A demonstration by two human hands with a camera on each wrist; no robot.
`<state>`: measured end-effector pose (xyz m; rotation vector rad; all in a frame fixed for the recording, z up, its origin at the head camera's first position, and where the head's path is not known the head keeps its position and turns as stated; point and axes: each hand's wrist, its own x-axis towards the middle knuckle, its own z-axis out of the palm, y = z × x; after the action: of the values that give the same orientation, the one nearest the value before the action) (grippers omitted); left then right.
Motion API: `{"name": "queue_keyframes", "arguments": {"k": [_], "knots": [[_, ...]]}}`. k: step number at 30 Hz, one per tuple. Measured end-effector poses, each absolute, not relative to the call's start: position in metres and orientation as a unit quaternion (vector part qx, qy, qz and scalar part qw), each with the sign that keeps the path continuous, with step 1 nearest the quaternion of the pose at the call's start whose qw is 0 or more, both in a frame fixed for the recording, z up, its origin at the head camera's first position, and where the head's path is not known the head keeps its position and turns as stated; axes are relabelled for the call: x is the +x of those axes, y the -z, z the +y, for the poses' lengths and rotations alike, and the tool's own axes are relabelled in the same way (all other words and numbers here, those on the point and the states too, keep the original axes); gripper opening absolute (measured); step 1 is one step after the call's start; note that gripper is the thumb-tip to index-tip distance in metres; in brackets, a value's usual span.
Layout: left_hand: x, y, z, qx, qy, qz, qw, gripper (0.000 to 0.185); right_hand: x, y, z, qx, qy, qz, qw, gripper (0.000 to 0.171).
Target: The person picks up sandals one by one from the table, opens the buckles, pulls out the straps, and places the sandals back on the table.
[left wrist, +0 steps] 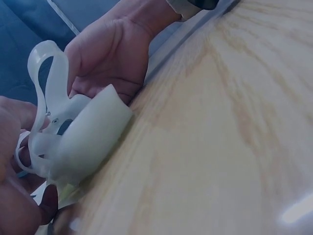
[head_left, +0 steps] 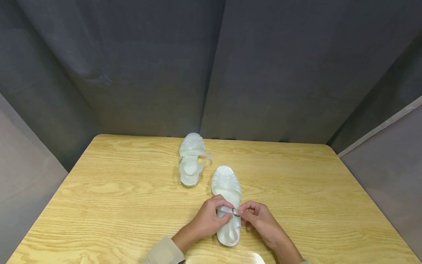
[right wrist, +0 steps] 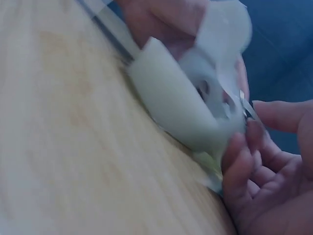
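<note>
A translucent white jelly sandal lies on the wooden table in the head view, toe pointing away from me. My left hand pinches its ankle strap between thumb and fingers. On the other side, my right hand grips the strap end by the small metal buckle, with thumb and index finger together. The wrist views show the sandal's thick heel close to the tabletop and the back strap loop standing up. Part of the sandal's middle is hidden behind my fingers.
A matching sandal lies farther back and to the left, its strap sticking out to the right. The wooden table reaches back to dark grey curtains. Lighter panels stand at the sides.
</note>
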<state>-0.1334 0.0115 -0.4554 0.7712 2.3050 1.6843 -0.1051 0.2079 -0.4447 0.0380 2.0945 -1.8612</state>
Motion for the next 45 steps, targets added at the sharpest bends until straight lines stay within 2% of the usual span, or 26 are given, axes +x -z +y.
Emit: {"name": "queue_keyframes", "arguments": {"k": [8,25,38,45], "knots": [[-0.132,0.455,0.011,0.257,-0.579,0.768,0.096,0.015,-0.106,0.446,0.218,-0.013,0.668,0.717,0.199,0.015],[-0.131,0.452,0.014,0.262,-0.573,0.772,0.088,0.015,-0.105,0.448,0.208,0.013,0.677,0.718,0.162,0.014],[-0.131,0.454,0.014,0.268,-0.567,0.775,0.075,0.016,-0.106,0.447,0.205,0.013,0.671,0.723,0.163,0.016],[-0.132,0.454,0.015,0.266,-0.577,0.767,0.090,0.015,-0.106,0.448,0.204,0.019,0.668,0.726,0.162,0.014]]}}
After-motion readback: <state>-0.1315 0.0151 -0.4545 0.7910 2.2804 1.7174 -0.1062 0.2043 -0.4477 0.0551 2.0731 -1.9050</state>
